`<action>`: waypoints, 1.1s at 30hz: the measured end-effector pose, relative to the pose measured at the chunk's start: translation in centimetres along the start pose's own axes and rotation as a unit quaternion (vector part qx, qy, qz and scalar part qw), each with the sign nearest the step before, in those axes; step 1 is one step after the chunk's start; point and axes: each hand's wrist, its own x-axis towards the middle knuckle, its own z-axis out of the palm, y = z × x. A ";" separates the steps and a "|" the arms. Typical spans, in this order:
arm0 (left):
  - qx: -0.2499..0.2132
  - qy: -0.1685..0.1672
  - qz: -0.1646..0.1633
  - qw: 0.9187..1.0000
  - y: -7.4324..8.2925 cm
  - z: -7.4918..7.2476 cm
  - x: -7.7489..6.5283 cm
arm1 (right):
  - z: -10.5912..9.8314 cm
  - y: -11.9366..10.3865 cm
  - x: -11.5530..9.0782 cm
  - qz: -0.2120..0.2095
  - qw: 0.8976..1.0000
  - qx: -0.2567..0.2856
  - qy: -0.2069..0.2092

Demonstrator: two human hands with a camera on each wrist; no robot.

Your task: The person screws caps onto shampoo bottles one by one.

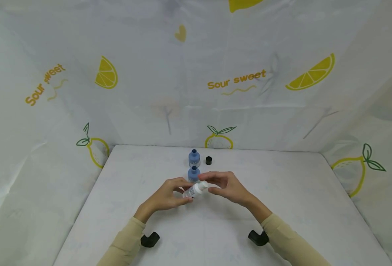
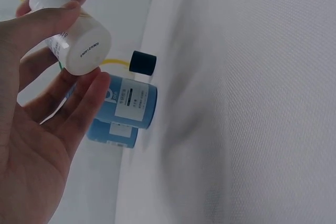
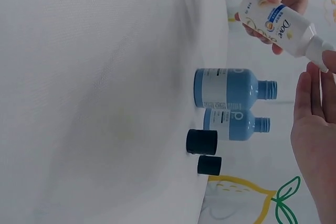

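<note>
A small white Dove bottle (image 1: 195, 190) is held tilted above the table, between both hands. My left hand (image 1: 182, 193) grips its body and base (image 2: 79, 43), fingers curled round it. My right hand (image 1: 212, 186) pinches the white cap end (image 3: 321, 51). Just behind the hands stand two blue bottles without caps, the nearer one (image 1: 193, 173) and the farther one (image 1: 194, 158). They also show in the right wrist view, the nearer blue bottle (image 3: 231, 88) beside the farther one (image 3: 236, 124). A black cap (image 1: 209, 160) lies to the right of the farther blue bottle.
A second black cap (image 3: 202, 141) sits next to the first cap (image 3: 209, 166) in the right wrist view. The white table (image 1: 299, 207) is walled on three sides by lemon-print sheeting (image 1: 249, 81). Black wrist mounts (image 1: 149, 239) sit on my sleeves.
</note>
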 end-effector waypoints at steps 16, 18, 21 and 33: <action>0.000 -0.007 0.007 1.000 0.0 0.0 0.0 | 0.1 -0.1 0.0 -0.010 1.000 -0.028 0.001; 0.003 -0.006 0.007 1.000 0.0 -0.1 0.0 | 0.1 -0.1 0.0 -0.012 1.000 -0.027 0.002; 0.006 -0.004 0.008 1.000 0.0 -0.1 0.0 | 0.1 0.0 0.1 -0.013 0.999 -0.029 0.003; 0.007 -0.002 0.005 1.000 0.0 -0.1 -0.2 | 0.7 0.0 0.0 0.016 0.999 -0.042 0.028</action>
